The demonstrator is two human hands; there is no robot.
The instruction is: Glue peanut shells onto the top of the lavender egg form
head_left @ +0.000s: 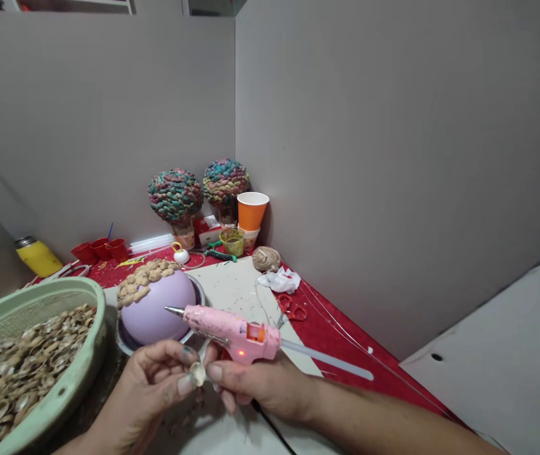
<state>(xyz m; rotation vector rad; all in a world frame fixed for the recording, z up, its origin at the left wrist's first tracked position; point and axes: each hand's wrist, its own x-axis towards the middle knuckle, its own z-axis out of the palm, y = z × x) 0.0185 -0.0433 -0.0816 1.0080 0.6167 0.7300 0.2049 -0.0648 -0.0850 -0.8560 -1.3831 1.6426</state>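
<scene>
My left hand (156,382) pinches a pale half peanut shell (198,374) between thumb and fingertips. Wrapped round the handle of a pink hot glue gun (232,328) is my right hand (260,382), its thumb tip close to the same shell. The gun's metal nozzle points left, its small light glows orange, and a clear glue stick (331,358) sticks out of the back. Just beyond sits a lilac balloon (163,309) in a round metal bowl (198,292), with peanut shells (149,278) covering its upper left part.
A green basket (94,316) of peanut shells stands at left. Farther back are two colourful balloon-shaped models (175,196), an orange cup (252,213), red cups (117,249), a twine ball (266,259), red-handled scissors (293,309) and a yellow jar (38,257). Grey walls (369,126) enclose the table.
</scene>
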